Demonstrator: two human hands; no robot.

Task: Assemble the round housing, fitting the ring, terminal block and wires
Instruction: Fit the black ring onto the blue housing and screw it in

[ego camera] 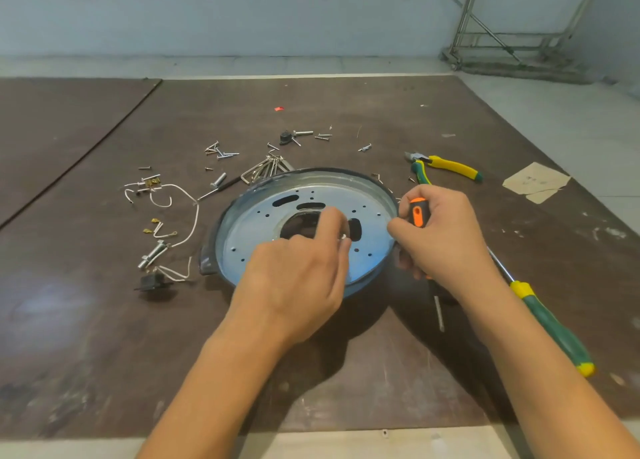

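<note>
Mid-bench [104, 320]: round housing [249, 230]. Over its plate, left hand [298, 278] fingers pinched on, probably, a small screw [344, 236]. At right rim, right hand [446, 236] fingers clamped round orange screwdriver [417, 212]. Open room along near edge; wires [180, 195] left.

Pale blue-grey wall [242, 15] at the back, blotched darker along the top. Light concrete floor [571, 119] at its foot and down the right side. Dark brown board surface [86, 337], scuffed and paint-flecked, butted against a second board [52, 119] at far left. Grey metal frame [512, 39] on the floor, upper right. Soft, even light.
</note>
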